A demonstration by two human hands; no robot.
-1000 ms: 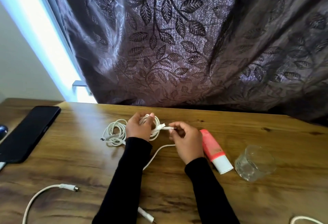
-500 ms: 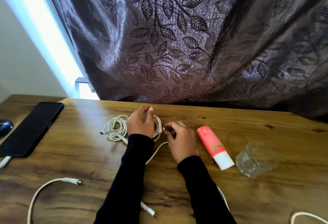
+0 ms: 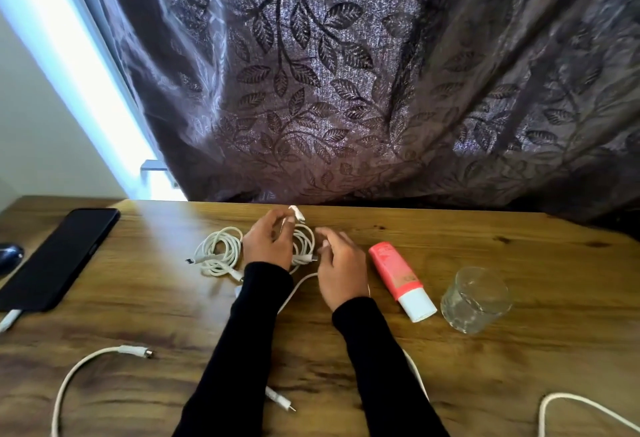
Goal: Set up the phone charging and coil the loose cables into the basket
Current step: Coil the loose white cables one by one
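A black phone (image 3: 59,256) lies at the table's left with a white plug (image 3: 10,319) in its near end. One bundle of coiled white cable (image 3: 218,253) rests mid-table. Beside it my left hand (image 3: 268,242) sits over a second white coil (image 3: 306,242) and pinches its cable, whose white plug end (image 3: 297,212) sticks up past the fingers. My right hand (image 3: 341,263) hovers just right of that coil, fingers relaxed and holding nothing. A loose cable plug (image 3: 133,350) lies front left. No basket is in view.
A pink tube (image 3: 398,277) and a clear glass (image 3: 476,299) lie right of my hands. More white cable (image 3: 561,400) curves at the front right, and a small plug (image 3: 280,402) lies between my sleeves. A dark mouse (image 3: 10,253) sits at the left edge. A curtain hangs behind.
My right hand has let go of the cable end and drawn back, fingers relaxed. My left hand has shifted over the coil, with a plug end now sticking up beyond its fingers.
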